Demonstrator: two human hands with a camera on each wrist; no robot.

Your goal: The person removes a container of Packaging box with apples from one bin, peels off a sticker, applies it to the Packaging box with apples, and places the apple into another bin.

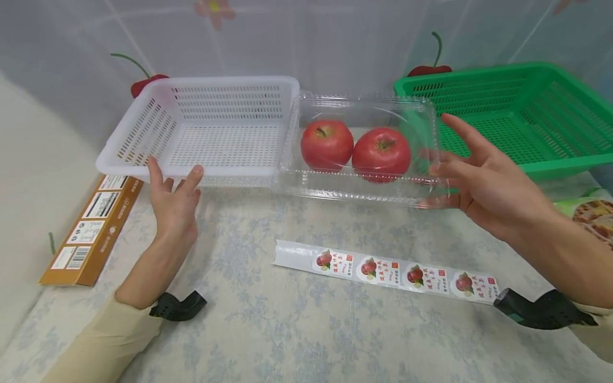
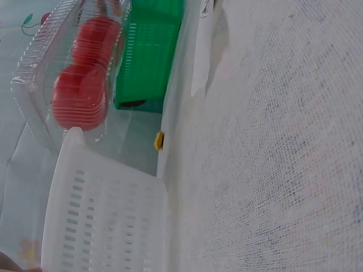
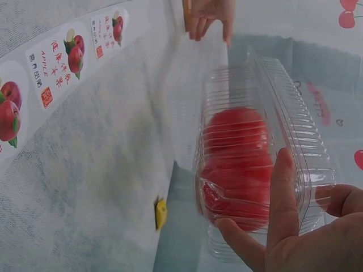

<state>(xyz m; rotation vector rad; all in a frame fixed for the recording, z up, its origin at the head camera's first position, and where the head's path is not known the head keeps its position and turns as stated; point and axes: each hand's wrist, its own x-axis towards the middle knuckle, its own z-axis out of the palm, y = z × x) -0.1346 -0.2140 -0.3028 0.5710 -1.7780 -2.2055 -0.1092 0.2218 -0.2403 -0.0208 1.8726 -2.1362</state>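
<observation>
My right hand (image 1: 498, 186) grips the right end of a clear plastic clamshell box (image 1: 361, 189) held above the table. Its thumb and fingers lie on different sides of the plastic. Two red apples (image 1: 327, 145) sit side by side in the box, ribbed in look through its wall in the right wrist view. At the front rim of a white slotted basket (image 1: 225, 171), my left hand (image 1: 173, 205) holds the edge, index finger and thumb over it, other fingers below. The left wrist view shows the basket but only a sliver of that hand. The box's left end overlaps the basket's right side.
A green slotted basket (image 1: 498, 80) stands behind the right hand. A strip of apple stickers (image 1: 383, 271) lies across the patterned tablecloth (image 1: 268, 330). An orange-brown box (image 1: 91, 234) lies at left. A food packet (image 1: 591, 215) shows at the right edge.
</observation>
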